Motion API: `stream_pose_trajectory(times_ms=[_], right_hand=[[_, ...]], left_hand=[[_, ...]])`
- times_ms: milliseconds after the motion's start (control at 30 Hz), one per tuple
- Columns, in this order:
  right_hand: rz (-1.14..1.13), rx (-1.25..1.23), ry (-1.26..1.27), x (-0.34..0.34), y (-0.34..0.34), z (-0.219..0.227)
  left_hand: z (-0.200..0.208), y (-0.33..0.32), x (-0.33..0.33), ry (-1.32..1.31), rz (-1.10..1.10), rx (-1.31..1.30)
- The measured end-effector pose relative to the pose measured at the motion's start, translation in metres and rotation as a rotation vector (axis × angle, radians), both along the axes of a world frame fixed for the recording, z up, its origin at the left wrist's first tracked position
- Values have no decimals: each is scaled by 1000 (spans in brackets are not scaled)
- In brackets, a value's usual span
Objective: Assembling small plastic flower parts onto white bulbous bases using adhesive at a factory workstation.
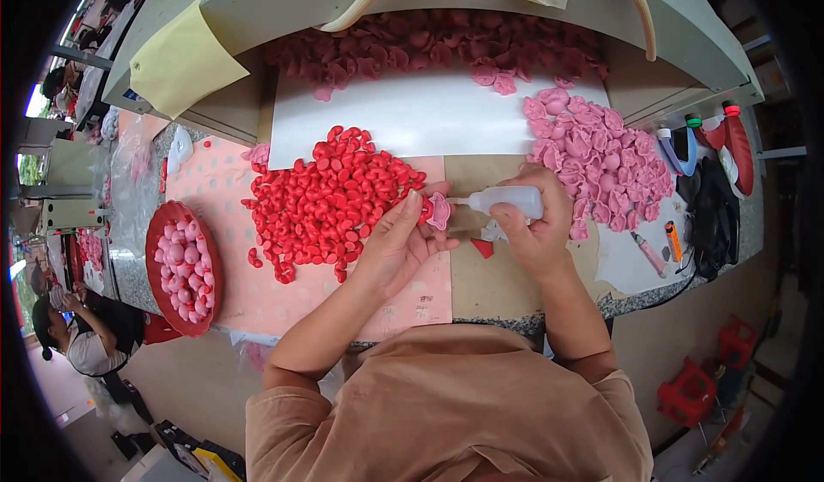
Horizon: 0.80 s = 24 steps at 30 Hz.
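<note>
My left hand (396, 250) pinches a pink petal-shaped piece (440, 213) with a small red piece against its left side. In my right hand (545, 229) is a white squeeze bottle (506, 197), lying nearly level. Its thin nozzle points left and meets or almost meets the pink piece; I cannot tell which. Close by my left hand spreads a heap of glossy red pieces (318, 199). Beyond my right hand lies a heap of pink petal-shaped pieces (605, 156). A little red scrap (482, 248) rests on the brown board between my hands.
At the left stands a red bowl (153, 280) of round pink pieces. More pink pieces (412, 48) fill the shelf at the back. An orange-handled tool (673, 240), a tube (650, 254) and a black bag (712, 216) lie right. Another person (94, 336) works far left.
</note>
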State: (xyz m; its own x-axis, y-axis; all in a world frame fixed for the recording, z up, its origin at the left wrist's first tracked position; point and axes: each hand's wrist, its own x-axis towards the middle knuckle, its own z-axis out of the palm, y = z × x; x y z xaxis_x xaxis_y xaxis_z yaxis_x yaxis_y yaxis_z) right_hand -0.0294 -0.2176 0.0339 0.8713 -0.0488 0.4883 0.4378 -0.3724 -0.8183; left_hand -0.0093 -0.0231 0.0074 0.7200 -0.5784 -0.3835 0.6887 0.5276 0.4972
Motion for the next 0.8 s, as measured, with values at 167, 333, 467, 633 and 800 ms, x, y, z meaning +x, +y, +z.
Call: stream_pose_trajectory(times_ms=[167, 333, 467, 633, 800], right_hand=[[-18, 16, -10, 1, 2, -3], [-10, -19, -29, 2, 1, -5], [-39, 19, -30, 3, 3, -3], [-26, -1, -33, 2, 2, -3], [-6, -37, -30, 2, 1, -4]], left_hand=[[1, 0, 0, -2, -8, 8], [-1, 0, 0, -4, -10, 7], [0, 0, 0, -12, -16, 9], [-1, 0, 0, -7, -16, 9], [-2, 0, 0, -10, -17, -1]])
